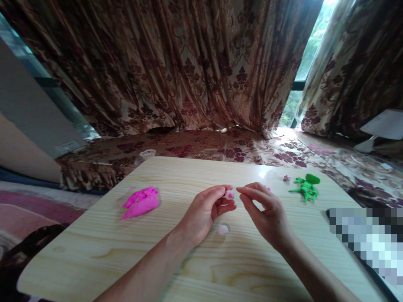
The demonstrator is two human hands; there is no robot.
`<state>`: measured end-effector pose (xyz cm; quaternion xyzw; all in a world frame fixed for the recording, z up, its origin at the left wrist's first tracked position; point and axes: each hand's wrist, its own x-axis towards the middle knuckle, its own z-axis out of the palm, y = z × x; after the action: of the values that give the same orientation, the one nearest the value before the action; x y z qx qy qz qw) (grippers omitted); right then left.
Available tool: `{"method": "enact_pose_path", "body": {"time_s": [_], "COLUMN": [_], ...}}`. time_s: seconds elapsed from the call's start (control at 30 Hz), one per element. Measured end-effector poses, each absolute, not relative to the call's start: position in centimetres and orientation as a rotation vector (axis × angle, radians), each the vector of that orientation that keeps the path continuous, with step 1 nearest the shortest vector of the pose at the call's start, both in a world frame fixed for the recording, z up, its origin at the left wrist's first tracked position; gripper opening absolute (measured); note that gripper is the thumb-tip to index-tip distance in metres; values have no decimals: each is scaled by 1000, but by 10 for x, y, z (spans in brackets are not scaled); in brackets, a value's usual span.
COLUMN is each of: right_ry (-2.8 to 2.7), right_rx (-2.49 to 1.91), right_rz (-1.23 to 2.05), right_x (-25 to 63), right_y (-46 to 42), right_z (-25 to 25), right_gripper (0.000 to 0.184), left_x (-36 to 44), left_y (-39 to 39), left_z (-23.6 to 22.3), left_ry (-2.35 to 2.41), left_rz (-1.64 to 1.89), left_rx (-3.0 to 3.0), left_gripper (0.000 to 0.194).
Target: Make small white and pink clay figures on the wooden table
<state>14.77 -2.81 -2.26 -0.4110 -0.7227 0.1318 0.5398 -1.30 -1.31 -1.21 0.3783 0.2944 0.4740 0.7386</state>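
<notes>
My left hand point(204, 212) pinches a small white lump of modelling clay point(229, 195) with a bright pink dot on it, between thumb and fingers. Just to the right, my right hand point(267, 214) has its thumb and forefinger drawn together in a pinch, close to the lump but apart from it. Whatever those fingertips hold, if anything, is too small to make out. A white clay ball point(223, 230) lies on the table below and between the hands. Partly hidden behind my right hand is a small pink bit point(267, 188).
Bright pink clay point(141, 202) in clear plastic lies on the wooden table point(103, 247) at the left. A green clay figure point(307, 188) and a small pinkish piece point(286, 178) are at the far right. A dark-edged, pixelated object point(365, 239) stands at the right edge.
</notes>
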Motion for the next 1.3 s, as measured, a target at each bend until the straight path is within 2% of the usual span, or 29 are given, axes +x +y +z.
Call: {"method": "enact_pose_path", "body": {"time_s": [0.13,0.3,0.53,1.07,1.3], "right_ry": [-1667,-1690,-1806,-1937,-1925], "right_rx": [-996,-1014,-1059,-1173,-1093], "right_rz": [343,347,256,-20,109], "right_x": [147,146,149,150,146], "right_y": [-28,-27,-26,-29,-32], "right_z": [-26,-25,-26,-27,-25], "right_gripper": [24,9,15,13,12], "left_x": [-14,-14,-13,-10,-10], "left_y": [-12,-14,-14,-14,-13], "left_z": [-14,-12,-12,-15,-18], "left_ry": [683,717,709,760,746], "left_rz": [1011,997,1024,1006,1003], "left_rx": [859,884,915,960,963], "left_gripper": [23,23,22,24,25]}}
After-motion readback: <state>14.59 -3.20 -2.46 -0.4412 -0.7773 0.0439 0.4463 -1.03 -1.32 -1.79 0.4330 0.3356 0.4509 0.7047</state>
